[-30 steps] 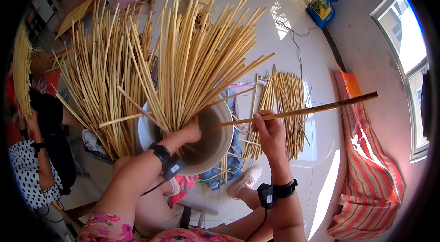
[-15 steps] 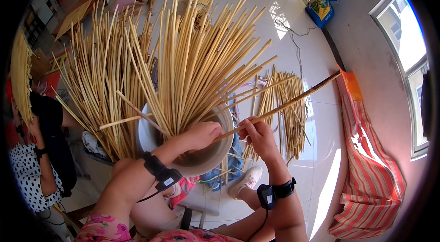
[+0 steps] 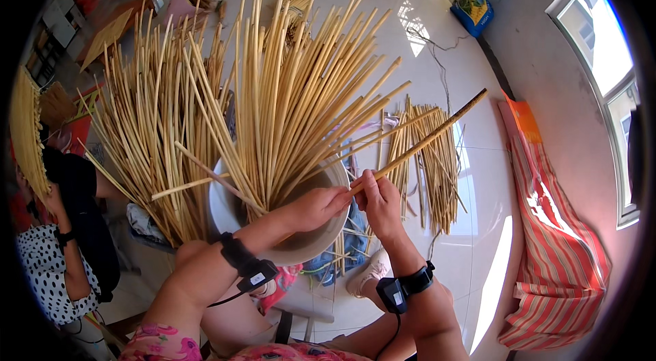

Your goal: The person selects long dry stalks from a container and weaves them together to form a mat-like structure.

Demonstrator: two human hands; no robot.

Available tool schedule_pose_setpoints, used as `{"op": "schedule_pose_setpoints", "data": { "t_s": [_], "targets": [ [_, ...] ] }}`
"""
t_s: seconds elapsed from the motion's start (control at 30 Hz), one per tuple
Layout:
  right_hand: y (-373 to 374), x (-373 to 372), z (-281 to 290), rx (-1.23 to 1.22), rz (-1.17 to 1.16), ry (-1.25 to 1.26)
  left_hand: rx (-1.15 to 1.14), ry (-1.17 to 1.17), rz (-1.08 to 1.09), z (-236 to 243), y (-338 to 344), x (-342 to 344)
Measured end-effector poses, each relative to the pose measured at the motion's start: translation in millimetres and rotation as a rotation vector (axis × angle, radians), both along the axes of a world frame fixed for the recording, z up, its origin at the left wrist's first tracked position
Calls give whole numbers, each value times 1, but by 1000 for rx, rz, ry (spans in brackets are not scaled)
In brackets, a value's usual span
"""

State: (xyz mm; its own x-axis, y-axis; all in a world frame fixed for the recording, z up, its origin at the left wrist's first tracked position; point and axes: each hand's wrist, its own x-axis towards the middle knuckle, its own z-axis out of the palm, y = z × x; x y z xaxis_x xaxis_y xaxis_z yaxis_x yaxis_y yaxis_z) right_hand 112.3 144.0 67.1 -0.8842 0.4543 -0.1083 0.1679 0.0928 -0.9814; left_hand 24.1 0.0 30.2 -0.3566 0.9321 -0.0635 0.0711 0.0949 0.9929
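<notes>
My left hand [image 3: 318,208] and my right hand [image 3: 380,205] meet over the right rim of a pale bucket [image 3: 333,224]. Both are closed on one long, thin tan plant stalk [image 3: 430,139], which slants up to the right and darkens toward its far tip. My right hand pinches it between thumb and fingers. The left fingers are pressed together at its lower end, where the hands cover it. A thick sheaf of similar stalks [image 3: 294,101] stands fanned out in the bucket, just beyond my left hand.
Another sheaf [image 3: 160,122] leans at the left, and loose stalks [image 3: 434,169] lie on the tiled floor at the right. A striped red cloth [image 3: 557,258] runs along the wall. At the far left a person's arm [image 3: 61,214] is beside a woven straw piece [image 3: 29,135].
My left hand has moved right, toward my right hand. The stalk's far tip has shifted left and slightly up, and less of the stalk shows beyond my right hand.
</notes>
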Motion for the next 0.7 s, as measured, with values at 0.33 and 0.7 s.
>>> {"op": "schedule_pose_setpoints", "data": {
  "t_s": [0.33, 0.7],
  "targets": [
    [89, 14, 30, 113, -564, 99, -254, 380, -107, -17, -19, -2],
    [89, 17, 29, 199, -550, 173, -386, 897, 212, -7, -29, -11]
  ]
}}
